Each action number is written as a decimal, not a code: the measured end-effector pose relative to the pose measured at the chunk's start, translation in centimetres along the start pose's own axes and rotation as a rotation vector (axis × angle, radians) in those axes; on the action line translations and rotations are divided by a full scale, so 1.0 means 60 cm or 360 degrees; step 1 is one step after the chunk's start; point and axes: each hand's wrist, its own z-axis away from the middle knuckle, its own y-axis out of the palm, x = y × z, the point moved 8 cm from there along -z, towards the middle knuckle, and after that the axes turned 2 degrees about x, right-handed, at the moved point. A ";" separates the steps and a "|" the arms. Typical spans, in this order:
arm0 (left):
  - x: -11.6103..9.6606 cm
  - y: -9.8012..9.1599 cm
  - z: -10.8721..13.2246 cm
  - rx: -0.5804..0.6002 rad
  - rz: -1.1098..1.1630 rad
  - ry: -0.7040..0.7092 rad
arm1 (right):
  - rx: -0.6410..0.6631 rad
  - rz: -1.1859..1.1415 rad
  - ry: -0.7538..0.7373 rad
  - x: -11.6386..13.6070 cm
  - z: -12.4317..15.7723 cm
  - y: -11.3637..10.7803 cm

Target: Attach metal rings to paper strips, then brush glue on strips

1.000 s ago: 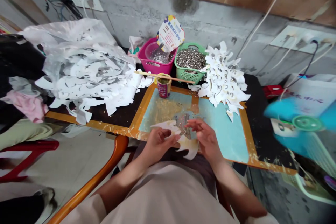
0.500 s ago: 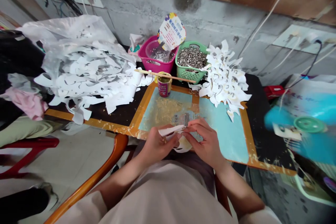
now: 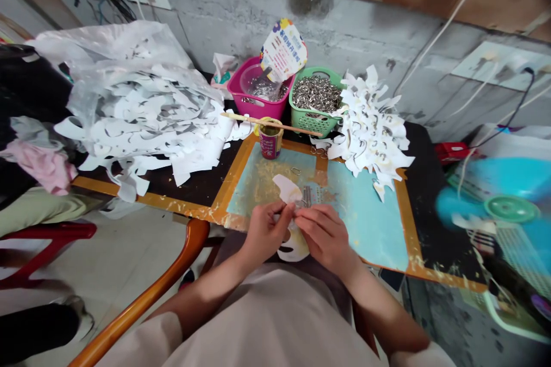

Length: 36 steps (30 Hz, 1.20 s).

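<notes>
**A:** Far left of the desk [image 3: 425, 215], what did we see?

**B:** A pink cloth [image 3: 41, 166] lay bunched beside a big heap of white paper offcuts [image 3: 142, 126], which spilled over the desk's left side, with a plastic bag [image 3: 107, 40] behind them.

**A:** And the hands, right in the middle?

**B:** Both worked close together at the near edge of a turquoise mat [image 3: 365, 223]. The left hand [image 3: 267, 230] was closed in a tight pinch on a white paper cutout [image 3: 286, 189], and the right hand [image 3: 325, 235] was curled in against it, fingertips [image 3: 301, 217] gripping the same piece.

**A:** Where was that cutout sitting?

**B:** Held up between them, just above the mat, its top end reaching toward the far side and its lower end hanging toward the person's lap.

**A:** What was further along?

**B:** At the far edge stood a small can [image 3: 270, 143] with a wooden stick [image 3: 271, 125] across it, then a pink basket [image 3: 258, 92] and a green basket [image 3: 312, 103] packed with metal rings. Right of those rose a stack of white paper cutouts [image 3: 370, 132], and a blurred blue fan [image 3: 503, 200] sat at far right.
</notes>
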 end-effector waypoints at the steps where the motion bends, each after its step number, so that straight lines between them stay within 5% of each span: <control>1: 0.001 0.004 -0.001 0.0040 -0.0008 0.0017 | 0.0001 -0.0041 0.0013 0.000 -0.001 0.000; 9: -0.009 0.011 0.010 0.0270 -0.0117 0.0241 | -0.0284 -0.0416 0.0606 -0.024 0.003 -0.009; 14: -0.020 -0.001 0.012 0.0193 -0.0410 0.0431 | -0.0426 -0.0626 0.1044 -0.052 0.016 0.003; 21: -0.036 -0.009 0.016 0.0204 -0.0480 0.0614 | -0.0459 -0.1383 0.1425 -0.081 0.019 0.035; 24: -0.036 -0.008 0.015 0.0253 -0.0469 0.0602 | -0.0323 -0.1672 0.1496 -0.083 0.015 0.048; 28: -0.016 -0.011 0.009 0.0291 -0.0398 0.0392 | -0.0008 -0.1532 0.1388 -0.074 0.002 0.045; 32: -0.018 -0.023 0.005 0.0224 -0.0117 0.0298 | -0.0082 -0.1513 0.1369 -0.067 0.002 0.034; 36: -0.035 -0.016 0.003 0.0319 -0.0225 0.0272 | -0.0110 -0.1670 0.1480 -0.059 0.011 0.054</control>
